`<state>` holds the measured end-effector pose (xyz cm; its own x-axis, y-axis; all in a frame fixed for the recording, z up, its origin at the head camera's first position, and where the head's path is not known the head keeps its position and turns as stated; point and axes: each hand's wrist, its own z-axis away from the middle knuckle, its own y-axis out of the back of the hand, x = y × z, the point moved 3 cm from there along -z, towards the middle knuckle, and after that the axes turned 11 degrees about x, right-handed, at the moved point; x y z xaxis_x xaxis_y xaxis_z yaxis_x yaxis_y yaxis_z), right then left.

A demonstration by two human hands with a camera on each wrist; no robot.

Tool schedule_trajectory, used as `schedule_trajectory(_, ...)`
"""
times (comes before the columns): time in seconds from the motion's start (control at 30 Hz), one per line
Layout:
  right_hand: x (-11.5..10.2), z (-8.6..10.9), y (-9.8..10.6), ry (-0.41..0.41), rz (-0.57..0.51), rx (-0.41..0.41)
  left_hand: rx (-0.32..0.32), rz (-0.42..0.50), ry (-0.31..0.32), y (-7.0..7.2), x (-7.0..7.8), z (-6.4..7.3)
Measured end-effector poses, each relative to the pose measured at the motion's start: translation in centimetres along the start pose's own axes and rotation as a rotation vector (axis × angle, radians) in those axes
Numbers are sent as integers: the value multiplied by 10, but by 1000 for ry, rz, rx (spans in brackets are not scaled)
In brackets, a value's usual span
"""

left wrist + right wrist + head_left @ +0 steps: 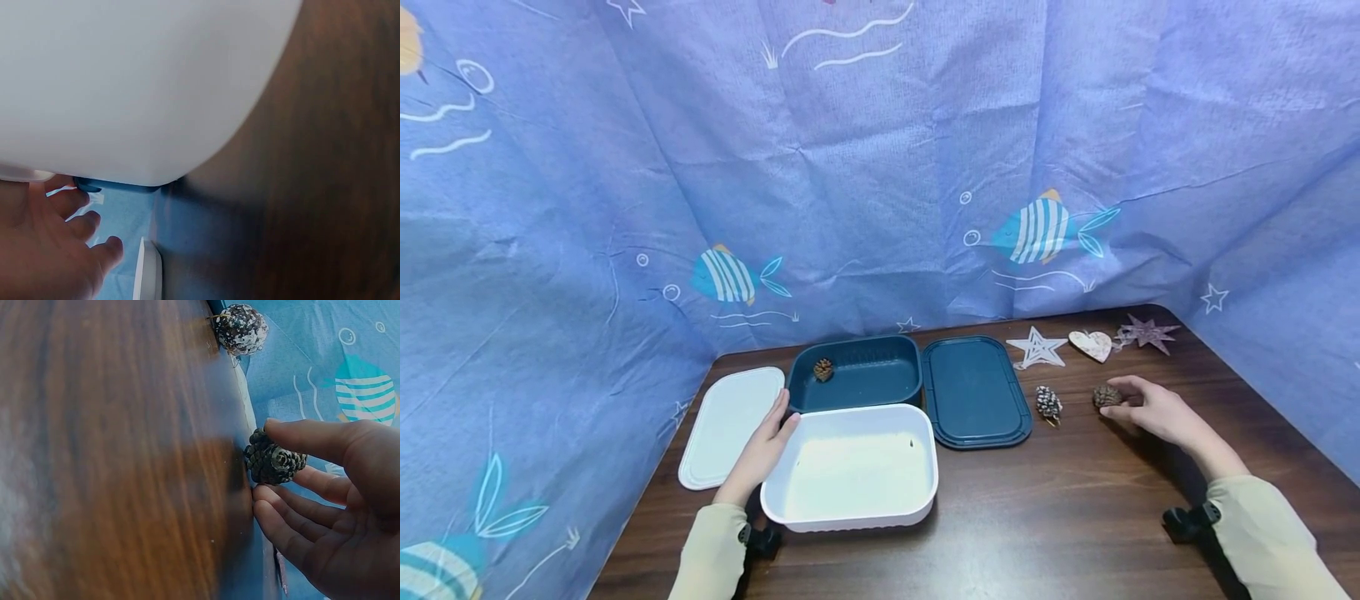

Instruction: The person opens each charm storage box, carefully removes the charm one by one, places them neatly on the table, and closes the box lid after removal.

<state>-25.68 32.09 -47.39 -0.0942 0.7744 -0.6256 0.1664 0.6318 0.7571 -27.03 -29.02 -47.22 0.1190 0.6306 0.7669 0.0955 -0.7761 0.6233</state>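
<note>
At the right of the table, my right hand (1153, 410) has its thumb and fingers around a brown pine cone (1106, 397). The right wrist view shows the thumb against one side of this cone (275, 457), with the fingertips close on the other. My left hand (767, 446) lies at the left side of the white container (850, 527), fingers extended toward the dark blue container (853, 408). Inside the blue container sits another pine cone (823, 369). In the left wrist view, the white container's wall (137, 87) hides part of the left fingers.
A white-tipped pine cone (1048, 403) lies between the dark blue lid (976, 392) and my right hand. Behind are a white star (1037, 347), a heart ornament (1091, 345) and a purplish star (1148, 332). A white lid (730, 425) lies at left; a fish-print cloth (865, 208) hangs behind.
</note>
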Motion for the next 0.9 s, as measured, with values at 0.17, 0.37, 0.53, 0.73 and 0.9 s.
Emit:
schedule_trajectory(0.17, -1, 1, 0, 7, -4, -6, 6, 7, -1, 1, 0, 2)
schedule_trajectory(0.37, -2, 1, 0, 19, -10, -5, 6, 3, 4, 1, -2, 3)
schedule_trajectory(0.53, -1, 1, 1, 20, 1, 17, 9, 10, 5, 1, -4, 3)
schedule_trajectory(0.73, -1, -4, 7, 12, -12, 56, 10, 8, -2, 3, -3, 3)
schedule_trajectory(0.9, -8, -11, 11, 8, -10, 78, -2, 27, -2, 0, -1, 2)
